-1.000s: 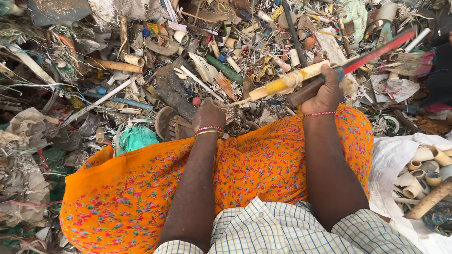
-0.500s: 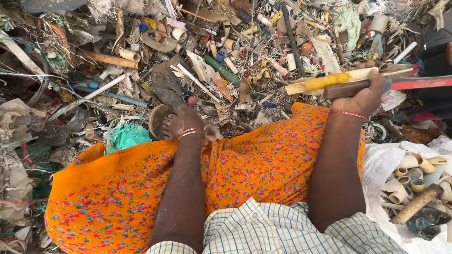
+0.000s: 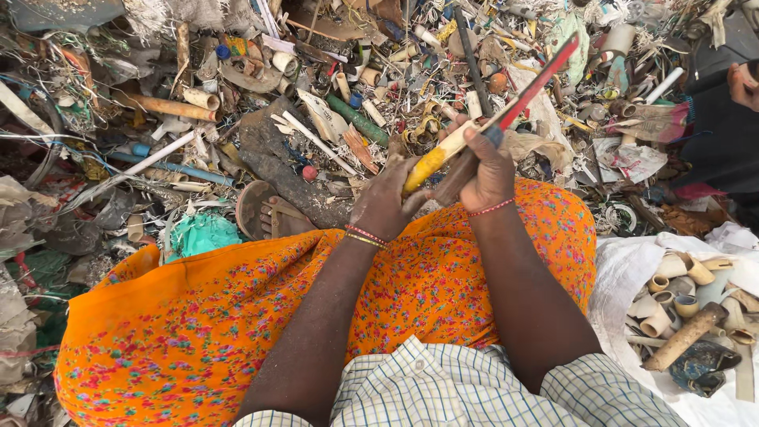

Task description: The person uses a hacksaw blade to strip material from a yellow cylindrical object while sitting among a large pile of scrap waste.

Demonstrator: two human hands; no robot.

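- Right hand (image 3: 489,170): fingers curled fully round a bundle of long plastic sticks, namely a yellow-and-white plastic tube (image 3: 443,152), a long red flat plastic strip (image 3: 538,79) and a dark brown stick (image 3: 457,179) beneath them. The bundle is held above the orange floral-print cloth (image 3: 443,277) over the lap, slanting up and away to the right.
- Left hand (image 3: 385,204): fingers bent and closed on the lower, yellow end of the tube, just beside the right hand.
- Risk, slipping: the three sticks differ in thickness, so one fist may grip them unevenly; the thin red strip looks likeliest to slide out into the scrap heap (image 3: 261,103).
- Risk, snagging: the far tip of the red strip reaches over tangled wire and pipe ends and could catch there if swung low.
- Risk, injury: broken plastic edges in the heap lie near the sandalled foot (image 3: 273,215) and bare hands.
- Risk, mixing: the white sack (image 3: 624,285) of cut cream pipe pieces (image 3: 668,300) lies at the right, near the knee; a dropped stick could land among them.
- Another person's hand (image 3: 743,83) shows at the upper right edge, well apart.
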